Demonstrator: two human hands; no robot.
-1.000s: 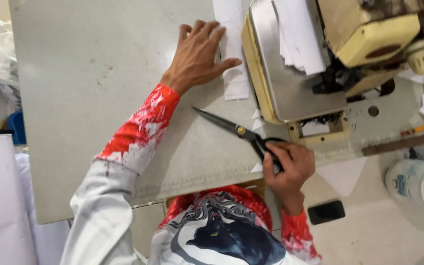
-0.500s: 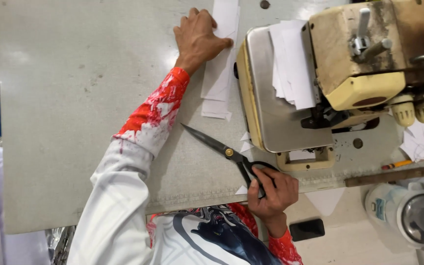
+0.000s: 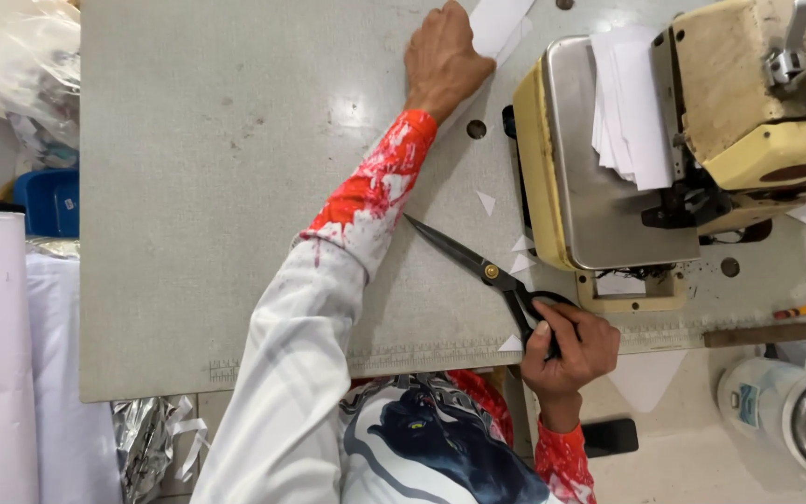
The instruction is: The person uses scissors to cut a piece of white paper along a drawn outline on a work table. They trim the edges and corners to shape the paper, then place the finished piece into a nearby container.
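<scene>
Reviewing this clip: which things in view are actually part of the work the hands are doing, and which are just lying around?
In use:
left hand pressing on the white fabric strip
right hand gripping the black scissors
grey table

Lying about:
sewing machine with white pieces stacked on it
small white offcuts
pencil
blue bin

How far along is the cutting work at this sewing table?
Done: small white offcuts lie on the table, and a stack of white pieces sits on the sewing machine. In hand: the right hand holds closed scissors flat on the table, while the left hand presses a white strip. Left: that strip looks uncut.
</scene>
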